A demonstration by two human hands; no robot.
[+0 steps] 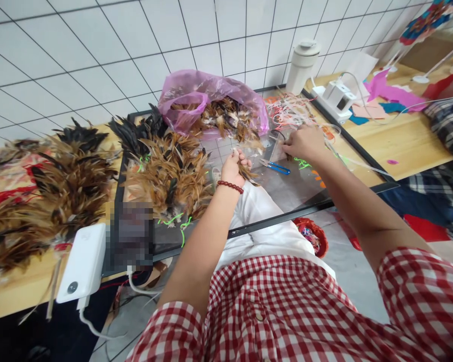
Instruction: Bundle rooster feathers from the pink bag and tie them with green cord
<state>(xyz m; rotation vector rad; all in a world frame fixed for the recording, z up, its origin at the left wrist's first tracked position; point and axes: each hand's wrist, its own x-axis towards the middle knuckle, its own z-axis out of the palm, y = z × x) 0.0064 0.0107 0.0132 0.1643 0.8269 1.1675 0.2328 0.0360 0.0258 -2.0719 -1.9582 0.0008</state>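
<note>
Left hand (234, 168) closed on a feather bundle (246, 173); right hand (304, 143), at 2 o'clock, pinches a strip, seemingly binding next.

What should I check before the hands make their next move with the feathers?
1. Left hand grip on the feather bunch: fingers closed around it. Ok.
2. Right hand hold: it rests on the mat by a clear plastic piece; whether it grips anything, cannot tell.
3. Scissors: lying flat on the mat between the hands, unheld. Ok.
4. Feather supply: pink bag is open with feathers showing. Ok.
5. Work space: bare mat in front of the hands, the feather pile to the left. Ok.
6. White cable runs along the right forearm; touching or not, cannot tell.
</note>
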